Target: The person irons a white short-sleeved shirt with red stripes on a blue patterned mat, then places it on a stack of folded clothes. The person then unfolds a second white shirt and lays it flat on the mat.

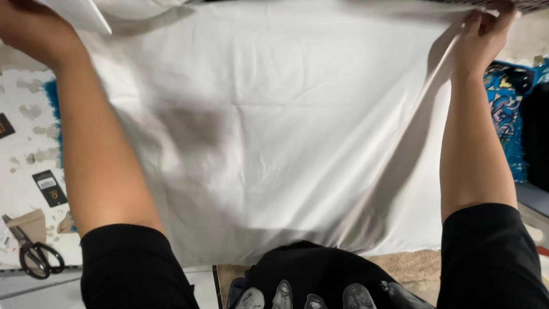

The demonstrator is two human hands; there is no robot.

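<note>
Head view, single frame. I see a large white sheet of smooth woven cloth (286, 131) spread across the work surface, filling most of the view from the top edge down to the person's black printed shirt (320, 280). The right hand (483, 31) is closed on the cloth's far right corner, fingers curled over the edge and lifting it, so a taut crease runs from that corner down toward the body. The left hand (28, 26) is at the far left corner, partly cut off by the frame; it appears to hold the edge where a flap of cloth folds over, but I cannot tell the finger position exactly. Arms are set wide apart, one per corner, which in my judgement keeps the cloth stretched flat and free of wrinkles. A soft shadow lies at centre-left of the cloth. Left of it, on the mottled white table (23, 171), lie black-handled scissors (34, 254) and a small black card (50, 187), well apart from both hands. A blue patterned fabric (506, 109) lies under the right edge.
</note>
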